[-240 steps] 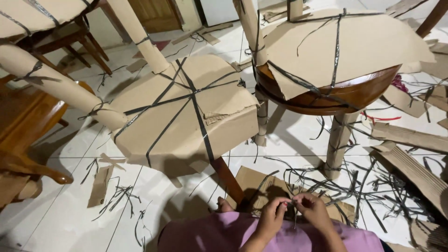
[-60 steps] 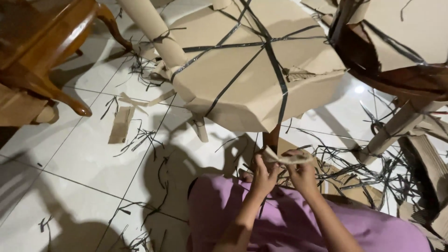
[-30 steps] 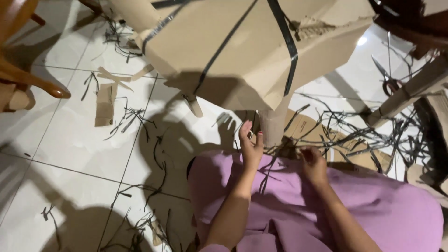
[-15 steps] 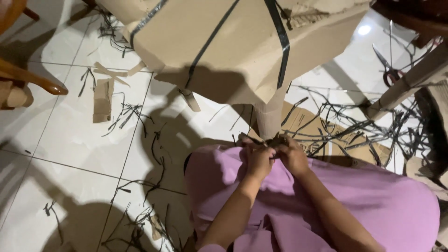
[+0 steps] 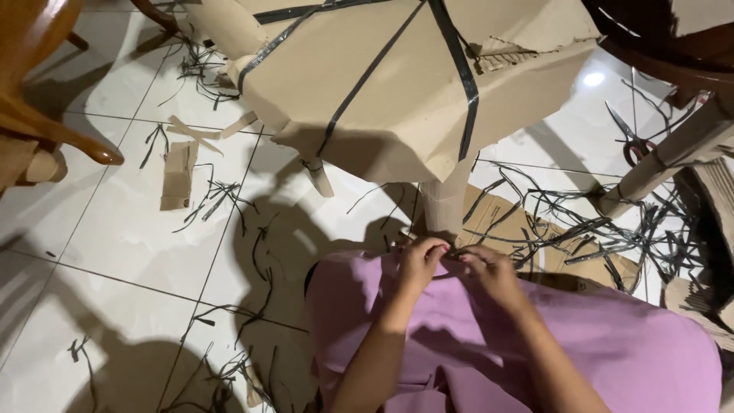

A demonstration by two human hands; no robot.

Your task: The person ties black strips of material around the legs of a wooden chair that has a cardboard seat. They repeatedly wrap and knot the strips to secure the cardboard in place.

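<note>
White tiled floor (image 5: pixel 115 229) strewn with black strap offcuts (image 5: pixel 581 229), wooden chair (image 5: pixel 38 92) left

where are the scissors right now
In the head view the scissors lie on the white tiled floor at the upper right, among black strap offcuts, beside a cardboard-wrapped furniture leg, beyond the person's right hand.

Cardboard wrapping (image 5: pixel 397 84): plain tan-brown, crossed by black straps (image 5: pixel 459 69). Floor (image 5: pixel 115 245): glossy white tiles with thin dark grout lines, littered with black strap offcuts (image 5: pixel 581 229). Garment (image 5: pixel 581 344) over the lap: solid lilac-pink. Chair leg (image 5: pixel 53 134) at left: warm orange-brown wood. Cardboard scrap (image 5: pixel 178 176): tan.
</note>
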